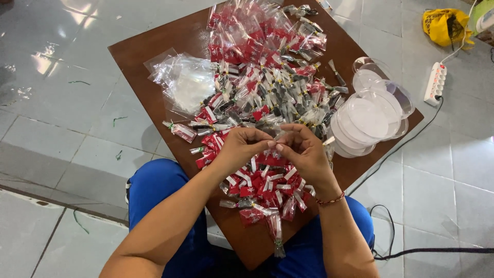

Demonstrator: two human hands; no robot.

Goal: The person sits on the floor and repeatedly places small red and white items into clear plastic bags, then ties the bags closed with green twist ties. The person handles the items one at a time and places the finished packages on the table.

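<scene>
head view is showing the left hand (242, 145) and right hand (303, 152) pinching 1 small clear plastic packet (275, 135) above the brown wooden board (154, 49); many tied red packets (262, 188) are lying finished, with empty clear bags (188, 82) waiting.

Both bare forearms came up from the bottom edge and angled inward, meeting at the middle. The left hand (242, 146) was curled, knuckles up, its fingertips pinched together against those of the right. The right hand (303, 152) mirrored it, fingers bent and bunched toward the left, thumb tucked under. A thin red bracelet (330, 200) sat on the right wrist. Both wrists were bent slightly down, and the elbows were spread wide over knees clad in blue.
</scene>
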